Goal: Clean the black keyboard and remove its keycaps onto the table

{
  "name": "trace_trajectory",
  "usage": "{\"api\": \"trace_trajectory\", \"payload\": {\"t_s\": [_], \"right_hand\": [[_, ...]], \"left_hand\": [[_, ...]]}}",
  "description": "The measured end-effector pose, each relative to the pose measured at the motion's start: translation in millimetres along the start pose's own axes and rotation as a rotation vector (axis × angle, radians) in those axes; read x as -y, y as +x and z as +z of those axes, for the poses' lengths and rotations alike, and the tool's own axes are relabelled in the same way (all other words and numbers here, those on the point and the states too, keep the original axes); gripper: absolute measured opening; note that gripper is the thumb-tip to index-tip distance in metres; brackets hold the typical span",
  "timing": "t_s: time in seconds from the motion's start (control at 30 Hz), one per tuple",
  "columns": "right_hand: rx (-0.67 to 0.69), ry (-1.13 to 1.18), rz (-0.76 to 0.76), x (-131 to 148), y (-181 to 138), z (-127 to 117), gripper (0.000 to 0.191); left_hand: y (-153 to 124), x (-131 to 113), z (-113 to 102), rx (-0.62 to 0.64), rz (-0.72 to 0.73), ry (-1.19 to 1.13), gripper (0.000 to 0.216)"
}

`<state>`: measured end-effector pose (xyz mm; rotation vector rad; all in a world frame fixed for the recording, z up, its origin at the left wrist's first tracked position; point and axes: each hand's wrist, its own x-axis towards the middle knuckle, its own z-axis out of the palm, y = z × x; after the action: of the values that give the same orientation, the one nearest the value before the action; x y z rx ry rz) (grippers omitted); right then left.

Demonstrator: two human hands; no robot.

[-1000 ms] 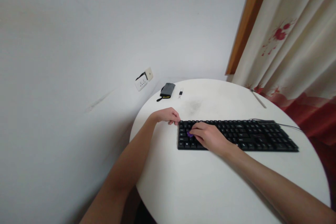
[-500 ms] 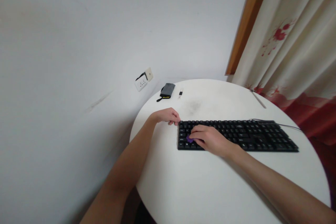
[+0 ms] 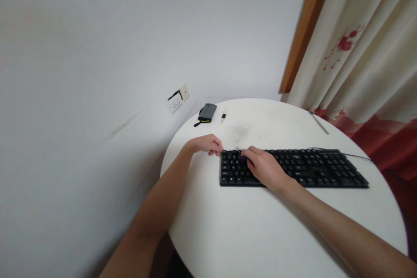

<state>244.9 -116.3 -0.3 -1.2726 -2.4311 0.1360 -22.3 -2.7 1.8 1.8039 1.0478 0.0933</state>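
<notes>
A black keyboard (image 3: pixel 306 169) lies flat on the round white table (image 3: pixel 234 226). At its upper left corner is my left hand (image 3: pixel 210 143), fingers curled, with the fingertips against the keyboard's edge. My right hand (image 3: pixel 263 166) is over the left part of the keys, fingers bent down and closed around a small purple lump (image 3: pixel 242 157). Most of that lump is hidden under the fingers, and it touches the upper rows of keys.
Behind my left hand lie a folded grey cloth (image 3: pixel 207 112) with a black loop and a small black-and-clear item (image 3: pixel 223 116). A thin stick (image 3: pixel 319 123) rests at the right rear. The keyboard's cable (image 3: pixel 356 156) runs right. A wall socket (image 3: pixel 175 102) and curtain (image 3: pixel 348 65) stand close.
My right hand has moved the purple lump away from me and slightly right, from the lower-left keys to the upper rows. My left hand stays in place.
</notes>
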Motion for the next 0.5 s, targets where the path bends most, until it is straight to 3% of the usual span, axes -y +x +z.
{"api": "trace_trajectory", "payload": {"t_s": [0.4, 0.5], "right_hand": [[-0.061, 0.16, -0.012, -1.1, -0.8, 1.7, 0.021], [-0.086, 0.272, -0.088, 3.6, -2.3, -0.6, 0.02]], "left_hand": [[-0.9, -0.7, -0.7, 0.002, 0.004, 0.01, 0.026], [-1.1, -0.8, -0.7, 0.005, 0.006, 0.016, 0.026]]}}
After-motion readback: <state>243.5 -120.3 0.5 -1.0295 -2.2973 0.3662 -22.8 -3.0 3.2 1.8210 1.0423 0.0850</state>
